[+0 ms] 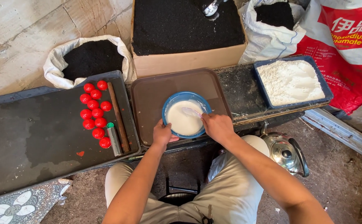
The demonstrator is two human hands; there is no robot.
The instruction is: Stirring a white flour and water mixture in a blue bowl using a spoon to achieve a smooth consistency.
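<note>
hands meet at a round blue bowl [186,114] of smooth white paste, which sits on a brown rectangular tray [152,93] in the middle of the low bench, just in front of the person's knees. the left hand [162,133] is clamped on the bowl's near rim, thumb along the edge, while the right hand [217,126] is closed around a pale spoon [191,111] whose tip lies in the paste. judging by the even, lump-free surface, the mixing looks well along, though the spoon is in the bowl and nothing has been taken out of it. to the left, on a dark flat tray [31,132], red balls [94,113] lie in a loose double row beside a brown wooden stick [119,117] and a small metal cylinder with a green cap [114,139]. to the right a blue tray of white powder [291,82] rests on the bench, and a steel kettle [285,152] stands on the ground near the right knee. at the far side, a cardboard box of black grains [185,29] and two white sacks of the same crowd the bench edge.
</note>
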